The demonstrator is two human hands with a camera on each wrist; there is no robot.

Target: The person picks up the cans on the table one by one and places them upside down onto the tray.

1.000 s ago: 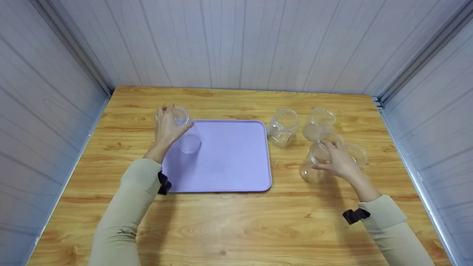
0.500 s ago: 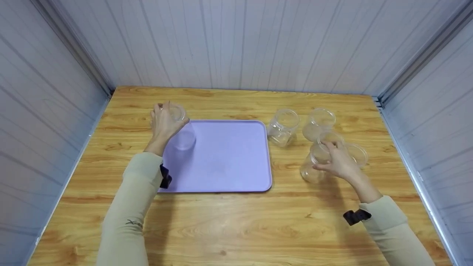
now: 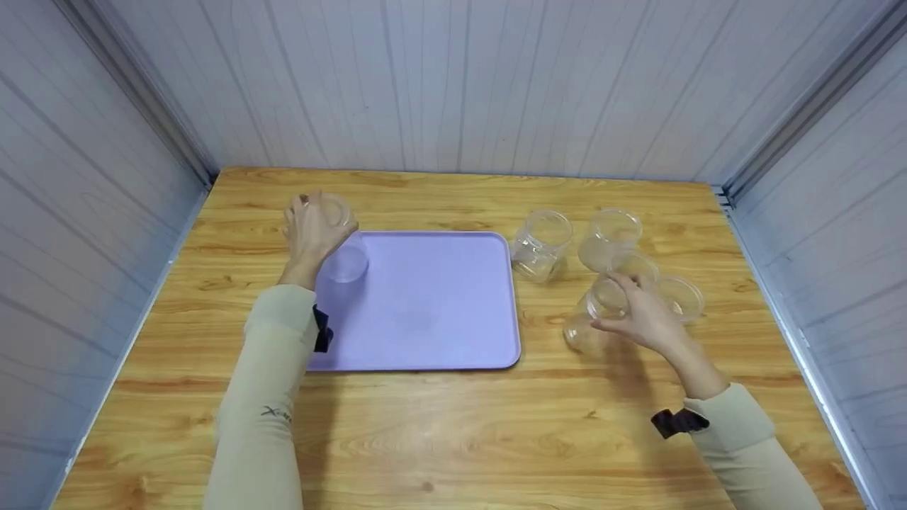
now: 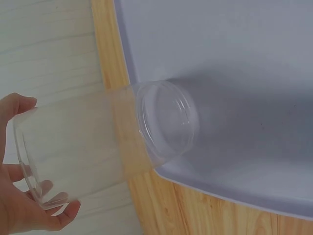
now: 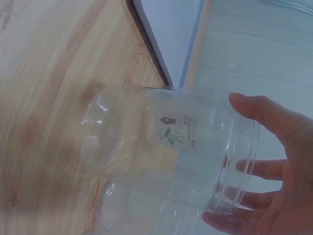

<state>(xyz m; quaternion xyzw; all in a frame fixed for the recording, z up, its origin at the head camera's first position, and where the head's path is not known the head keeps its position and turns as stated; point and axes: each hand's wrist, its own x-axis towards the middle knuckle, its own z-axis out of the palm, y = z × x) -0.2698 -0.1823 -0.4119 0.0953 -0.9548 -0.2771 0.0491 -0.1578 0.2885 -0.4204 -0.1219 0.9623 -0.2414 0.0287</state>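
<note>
Left jar point(image 4: 98, 142) farther back-left over tray point(image 3: 432, 304), right jar point(image 5: 156, 132) seemingly nudged toward it

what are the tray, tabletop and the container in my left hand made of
Tray: probably matte plastic, given its even lilac colour and raised rim. Tabletop: wood or wood-look laminate, lightly glossy, by its grain and sheen. Container: likely clear, glossy plastic, being see-through with highlights; possibly glass.

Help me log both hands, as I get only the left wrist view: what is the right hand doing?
Observer: The right hand grips a clear plastic jar near its top.
Operator: Any marking on that jar?
Observer: Yes, the right wrist view shows a print, partly green, on its side.
Operator: Is anything just right of the purple tray?
Observer: Yes, in the head view another jar stands beside its right edge, near the far corner.
</note>
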